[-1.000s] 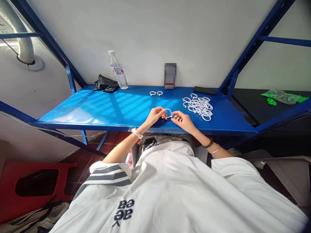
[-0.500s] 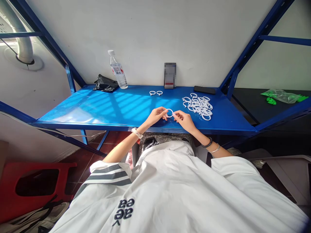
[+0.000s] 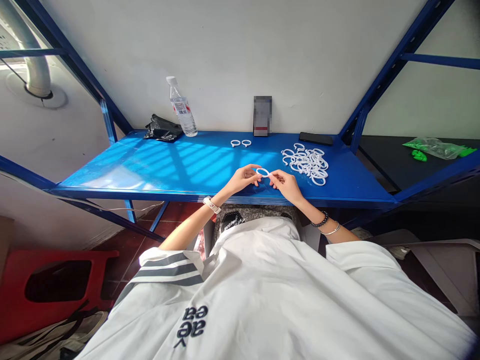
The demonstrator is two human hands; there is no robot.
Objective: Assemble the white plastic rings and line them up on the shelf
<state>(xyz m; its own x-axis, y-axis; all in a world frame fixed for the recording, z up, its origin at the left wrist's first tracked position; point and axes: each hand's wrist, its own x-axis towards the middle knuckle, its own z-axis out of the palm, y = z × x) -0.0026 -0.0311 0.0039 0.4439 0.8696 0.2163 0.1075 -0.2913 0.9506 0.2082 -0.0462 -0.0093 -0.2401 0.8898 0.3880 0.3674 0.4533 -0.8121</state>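
Observation:
Between my two hands is a white plastic ring [image 3: 263,170], held just above the front part of the blue shelf [image 3: 180,170]. My left hand [image 3: 244,178] pinches its left side, and my right hand [image 3: 283,183] grips its right side with thumb and fingers. To the right lies a loose heap of white rings [image 3: 308,162], several of them open at one point. Farther back, two white rings [image 3: 240,143] rest side by side, each with a small knob at its front.
Along the back stand a water bottle [image 3: 183,112] and a dark box [image 3: 262,116], with a black plastic bag [image 3: 163,129] and a black phone [image 3: 315,139] lying there. A bag with green pieces [image 3: 437,148] is at far right. A red stool [image 3: 93,280] stands lower left.
The ring has tipped from facing me to lying flatter in my fingers. My left fingers have shifted slightly along it. The heap and the two separate rings have stayed put.

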